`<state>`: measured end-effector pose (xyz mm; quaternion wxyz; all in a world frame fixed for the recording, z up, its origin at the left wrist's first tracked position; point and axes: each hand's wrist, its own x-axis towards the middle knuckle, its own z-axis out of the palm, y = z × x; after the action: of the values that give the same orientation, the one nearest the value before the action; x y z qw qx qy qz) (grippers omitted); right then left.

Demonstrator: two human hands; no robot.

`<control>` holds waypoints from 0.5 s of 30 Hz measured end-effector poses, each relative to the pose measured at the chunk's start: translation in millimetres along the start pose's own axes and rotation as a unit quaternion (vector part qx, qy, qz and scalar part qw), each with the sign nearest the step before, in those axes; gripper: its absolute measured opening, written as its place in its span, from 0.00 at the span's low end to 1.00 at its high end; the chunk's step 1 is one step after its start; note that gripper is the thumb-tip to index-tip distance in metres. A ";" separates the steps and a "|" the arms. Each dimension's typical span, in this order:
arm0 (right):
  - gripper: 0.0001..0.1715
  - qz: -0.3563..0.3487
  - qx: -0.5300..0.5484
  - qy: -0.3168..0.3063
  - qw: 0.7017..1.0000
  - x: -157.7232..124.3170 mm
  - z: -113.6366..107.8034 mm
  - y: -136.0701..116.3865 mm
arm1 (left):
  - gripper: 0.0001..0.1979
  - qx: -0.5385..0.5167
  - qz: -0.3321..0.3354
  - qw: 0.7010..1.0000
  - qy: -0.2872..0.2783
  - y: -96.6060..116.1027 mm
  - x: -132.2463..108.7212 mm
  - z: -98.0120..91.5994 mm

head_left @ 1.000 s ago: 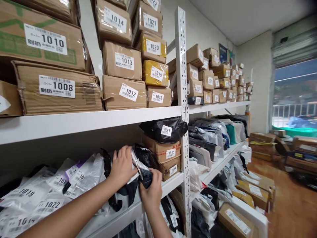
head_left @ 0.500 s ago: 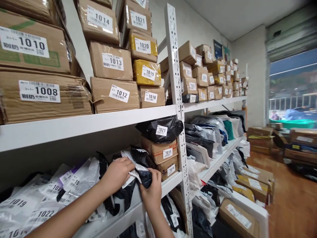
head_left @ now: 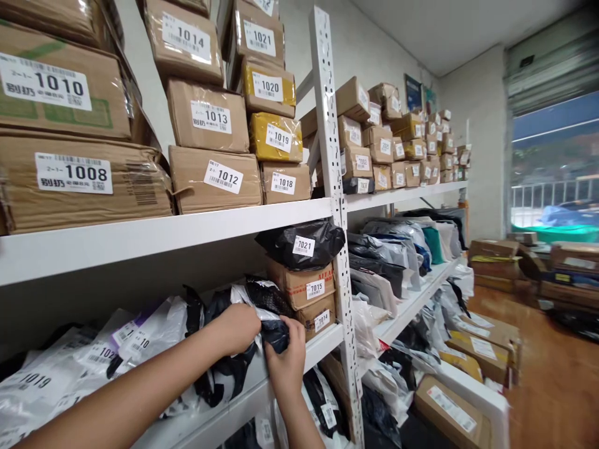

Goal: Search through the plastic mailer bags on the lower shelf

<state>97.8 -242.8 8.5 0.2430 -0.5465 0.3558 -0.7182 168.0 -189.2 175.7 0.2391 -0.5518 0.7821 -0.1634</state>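
On the middle shelf my left hand point(head_left: 239, 327) is curled over the edge of a white plastic mailing bag point(head_left: 238, 294), its fingertips hidden behind the bag. Close beside it, my right hand point(head_left: 286, 349) pinches a dark plastic mailing bag point(head_left: 275, 333) between thumb and fingers. A black mesh-patterned package point(head_left: 266, 296) leans just above both hands. Left of them, more black plastic bags point(head_left: 218, 374) stand packed together. Two brown boxes, labelled 7015 point(head_left: 299, 284) and 7014 point(head_left: 311, 317), are stacked to the right, with a black bag labelled 7021 point(head_left: 299, 240) on top.
A white shelf beam point(head_left: 163, 227) runs above my arms, carrying numbered cardboard boxes point(head_left: 210, 118). A perforated white upright point(head_left: 327, 112) stands right of my hands. White labelled bags point(head_left: 37, 380) fill the shelf's left. Further shelving, floor boxes point(head_left: 452, 408) and a window point(head_left: 555, 165) lie rightward.
My left hand has moved slightly right and its fingers have curled further in among the bags. My right hand stays on the dark bag, almost unmoved.
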 end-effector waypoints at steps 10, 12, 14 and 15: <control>0.18 -0.026 -0.042 0.067 0.997 -8.7 3.1 -1.1 | 0.20 -0.117 0.033 0.992 0.020 -44.4 10.8 -2.3; 0.17 -0.017 -0.064 0.041 0.997 -9.3 3.0 -1.3 | 0.19 -0.160 0.009 0.985 0.057 -57.6 10.6 0.6; 0.19 0.006 -0.097 -0.010 0.995 -8.5 2.7 -3.6 | 0.16 -0.146 -0.021 0.985 0.088 -60.4 10.5 5.3; 0.20 0.021 -0.115 -0.034 0.993 -7.5 2.5 -5.5 | 0.15 -0.132 -0.034 0.986 0.096 -58.7 10.7 7.6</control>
<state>102.5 -234.4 8.4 0.2060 -0.5873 0.4389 -0.6481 215.3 -219.0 197.9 0.0827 -0.5864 0.7970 -0.1186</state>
